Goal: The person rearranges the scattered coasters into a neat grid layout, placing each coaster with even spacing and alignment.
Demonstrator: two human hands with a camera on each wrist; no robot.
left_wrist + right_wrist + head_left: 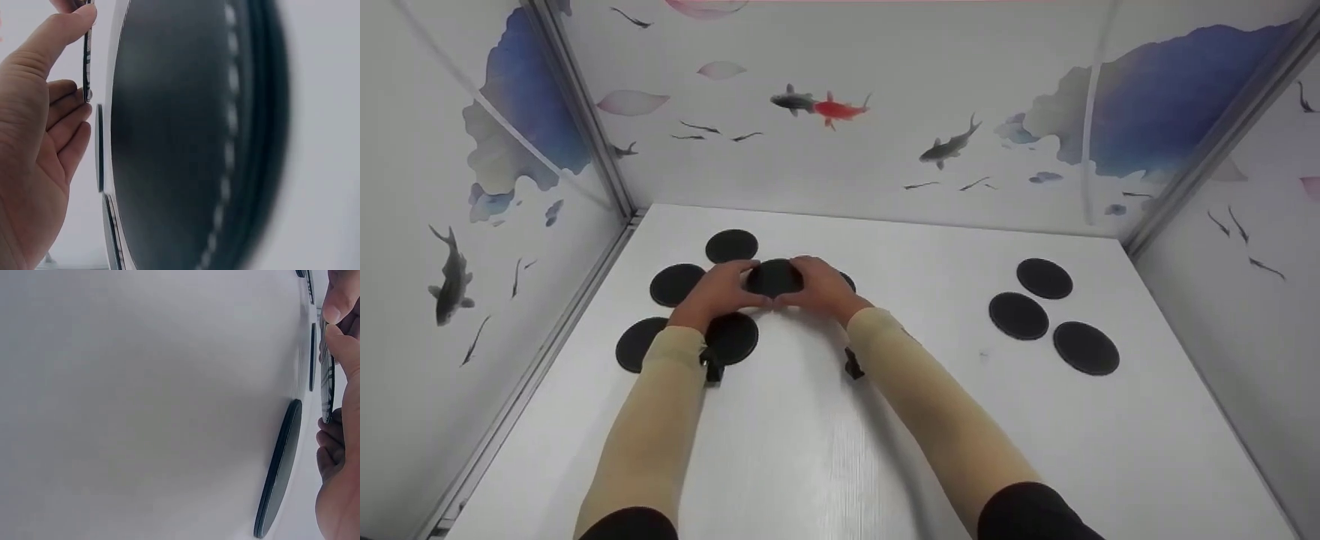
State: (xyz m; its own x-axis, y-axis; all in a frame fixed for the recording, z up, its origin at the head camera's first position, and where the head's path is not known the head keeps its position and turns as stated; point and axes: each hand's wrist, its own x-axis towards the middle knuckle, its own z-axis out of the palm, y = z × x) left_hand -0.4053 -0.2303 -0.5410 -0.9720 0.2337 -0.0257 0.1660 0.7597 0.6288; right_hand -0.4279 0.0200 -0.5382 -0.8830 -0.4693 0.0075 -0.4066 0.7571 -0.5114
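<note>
Between both hands, at the left-middle of the white table, is a round black coaster. My left hand grips its left edge and my right hand its right edge, thumbs meeting at the near side. The wrist views show this coaster edge-on, raised off the table, with a light, dark-striped face. A second coaster is partly hidden behind my right hand. Under my left wrist lies another coaster, and a stitched black coaster fills much of the left wrist view.
More black coasters lie on the left: one at the back, one beside my left hand, one partly under the forearm. Three coasters sit grouped on the right. White walls printed with fish enclose the table.
</note>
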